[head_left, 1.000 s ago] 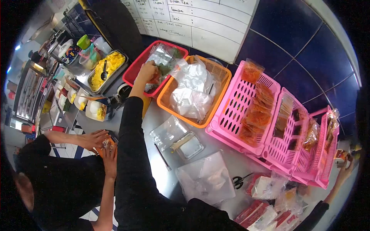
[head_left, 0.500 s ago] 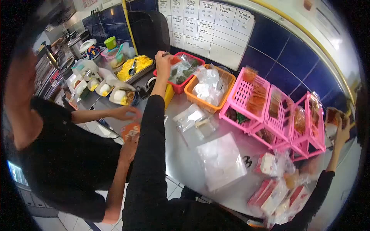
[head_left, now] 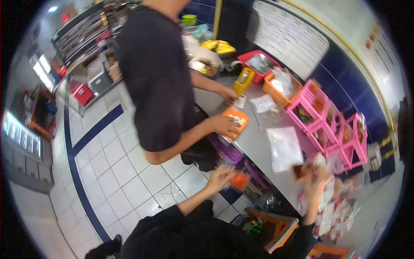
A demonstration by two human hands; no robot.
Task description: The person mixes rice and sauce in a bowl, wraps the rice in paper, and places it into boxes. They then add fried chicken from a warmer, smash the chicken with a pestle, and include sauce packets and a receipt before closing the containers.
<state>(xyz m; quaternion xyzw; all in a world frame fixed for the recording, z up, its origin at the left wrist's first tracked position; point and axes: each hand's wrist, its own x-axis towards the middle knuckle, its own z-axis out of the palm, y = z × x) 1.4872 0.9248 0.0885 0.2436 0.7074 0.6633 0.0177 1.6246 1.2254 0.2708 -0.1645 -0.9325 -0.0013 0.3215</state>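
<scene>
My left hand (head_left: pixel 219 179) is pinched on a small clear packet with orange-red contents (head_left: pixel 239 179), out past the counter's front edge, above the floor. Over the right part of the counter, my right hand (head_left: pixel 317 181) grips a small dark reddish-brown packet (head_left: pixel 298 172), blurred by motion. Below and beside that hand lie red-and-white plastic-wrapped packs (head_left: pixel 330 220). Pink baskets (head_left: pixel 340 125) holding sauce packets stand behind it. A white plastic sheet or bag (head_left: pixel 284 149) lies flat to its left.
A co-worker (head_left: pixel 159 82) stands at the left, both hands on an orange printed box (head_left: pixel 236 121) at the counter edge. Red (head_left: pixel 246 58) and orange baskets (head_left: pixel 276 94) line the wall. Below the counter is a wooden crate (head_left: pixel 276 224). White floor tiles (head_left: pixel 125 177) spread leftward.
My view has swung left and down. My left hand came down from near the red basket with its packet; my right came away from the pink baskets. The co-worker's box now rests at the counter edge.
</scene>
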